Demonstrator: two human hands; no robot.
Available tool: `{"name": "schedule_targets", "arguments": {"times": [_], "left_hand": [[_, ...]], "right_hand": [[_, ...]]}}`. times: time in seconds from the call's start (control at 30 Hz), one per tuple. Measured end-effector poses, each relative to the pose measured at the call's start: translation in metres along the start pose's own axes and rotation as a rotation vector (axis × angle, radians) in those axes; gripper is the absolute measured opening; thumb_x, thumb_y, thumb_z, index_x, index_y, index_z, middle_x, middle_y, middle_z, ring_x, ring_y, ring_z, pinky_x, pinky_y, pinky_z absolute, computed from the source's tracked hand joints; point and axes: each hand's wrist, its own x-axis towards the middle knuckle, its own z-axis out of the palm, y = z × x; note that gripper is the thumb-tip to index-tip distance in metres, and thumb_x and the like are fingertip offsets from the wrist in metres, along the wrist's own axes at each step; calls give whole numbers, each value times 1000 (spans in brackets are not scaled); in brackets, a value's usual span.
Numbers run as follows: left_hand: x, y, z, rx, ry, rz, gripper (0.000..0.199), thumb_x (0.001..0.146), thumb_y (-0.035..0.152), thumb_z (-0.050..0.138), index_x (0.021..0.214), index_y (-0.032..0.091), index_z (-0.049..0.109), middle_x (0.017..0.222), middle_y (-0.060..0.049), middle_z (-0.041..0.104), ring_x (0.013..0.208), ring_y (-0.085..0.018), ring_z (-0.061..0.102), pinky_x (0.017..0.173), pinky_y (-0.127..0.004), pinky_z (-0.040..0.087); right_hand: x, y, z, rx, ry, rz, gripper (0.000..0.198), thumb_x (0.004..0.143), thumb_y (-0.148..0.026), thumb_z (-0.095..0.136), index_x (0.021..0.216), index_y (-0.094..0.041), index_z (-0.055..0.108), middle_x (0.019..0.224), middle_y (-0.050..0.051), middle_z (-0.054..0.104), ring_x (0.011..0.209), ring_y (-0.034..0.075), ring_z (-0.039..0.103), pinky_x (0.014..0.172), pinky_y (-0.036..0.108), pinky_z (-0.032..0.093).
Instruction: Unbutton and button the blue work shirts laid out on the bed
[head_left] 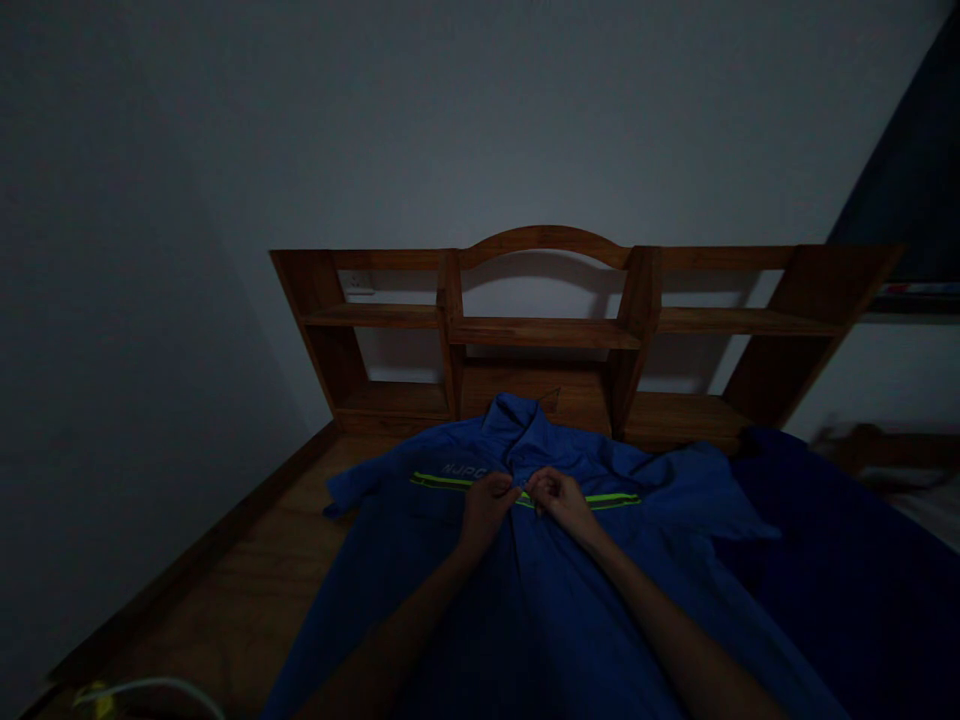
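A blue short-sleeved shirt [442, 560] lies spread front side up, its collar toward the shelf. Yellow-green stripes and pale lettering cross the chest. My left hand [487, 508] pinches the front edge of the shirt at stripe height, just below the collar opening. Close beside it, my right hand [564, 503] has its fingers closed on the other front edge. The fingertips of both hands almost meet at the middle of the chest. Whatever small part lies between them is too dark and small to make out.
Behind the shirt stands a wooden shelf unit [544, 330] against a pale wall [465, 120]. The shirt rests on a wooden surface [247, 590]. Dark blue cloth [840, 580] lies to the right. A white cable [161, 684] curves at the lower left.
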Motion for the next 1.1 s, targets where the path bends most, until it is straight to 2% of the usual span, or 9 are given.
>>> {"name": "schedule_targets", "arguments": {"times": [0.27, 0.63, 0.87, 1.1], "left_hand": [[3, -2, 2, -56, -30, -23, 13, 68, 27, 62, 72, 15, 63, 70, -1, 67, 70, -16, 64, 66, -26, 48], [1, 6, 2, 57, -14, 27, 9, 67, 24, 59, 67, 15, 59, 63, 1, 62, 63, -14, 58, 63, -25, 44], [2, 4, 3, 60, -13, 34, 11, 68, 25, 58, 72, 15, 60, 67, 1, 63, 64, -15, 60, 62, -24, 44], [2, 5, 3, 50, -3, 34, 7, 69, 21, 56, 68, 15, 59, 65, 1, 62, 67, -14, 59, 64, -24, 44]], "right_hand": [[2, 6, 1, -1, -5, -19, 20, 74, -36, 60, 79, -17, 55, 56, -4, 54, 46, 9, 51, 47, 20, 40], [0, 2, 1, -20, 3, -20, 25, 75, -41, 61, 79, -17, 56, 56, -4, 54, 47, 10, 52, 47, 20, 41], [1, 5, 2, -4, 9, -31, 26, 75, -42, 61, 78, -17, 55, 56, -4, 53, 46, 9, 51, 47, 20, 41], [1, 5, 2, -15, 1, -36, 25, 75, -40, 62, 79, -17, 55, 57, -4, 53, 47, 9, 51, 47, 20, 40]]}}
